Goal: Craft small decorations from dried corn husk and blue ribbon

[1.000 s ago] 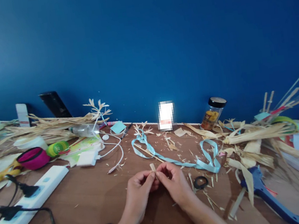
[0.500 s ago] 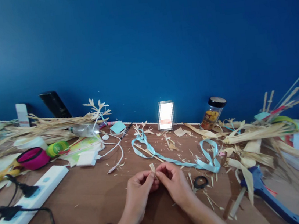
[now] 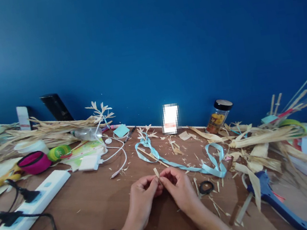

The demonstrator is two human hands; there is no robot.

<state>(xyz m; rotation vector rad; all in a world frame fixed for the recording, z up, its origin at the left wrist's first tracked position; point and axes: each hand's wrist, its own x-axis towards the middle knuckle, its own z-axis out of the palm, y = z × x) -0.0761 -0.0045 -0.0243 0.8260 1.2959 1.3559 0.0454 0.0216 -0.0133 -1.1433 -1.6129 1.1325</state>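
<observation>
A small strip of dried husk (image 3: 156,173) stands upright between my fingertips, over the middle of the brown table. My left hand (image 3: 144,193) pinches it from the left, thumb against fingers. From the other side my right hand (image 3: 177,186) pinches the same strip, its thumb and fingertips meeting the left ones. The strip's lower part is hidden by my fingers. Just beyond my hands lies a light-blue ribbon (image 3: 177,165) tied to a thin stick with a husk flower (image 3: 146,132) at its end. Right of my right hand rests a black ring-shaped roll (image 3: 206,187).
A blue glue gun (image 3: 279,200) lies at the right, below heaped dried husks (image 3: 259,138). A jar with a black lid (image 3: 218,116) stands near the wall. At the left are a white power strip (image 3: 43,195) with plugs and cables, a white charger (image 3: 89,163) and a magenta roll (image 3: 34,163).
The husk strip's tip has shifted very slightly between my fingertips. Both hands stay in the same place, and nothing else has visibly moved.
</observation>
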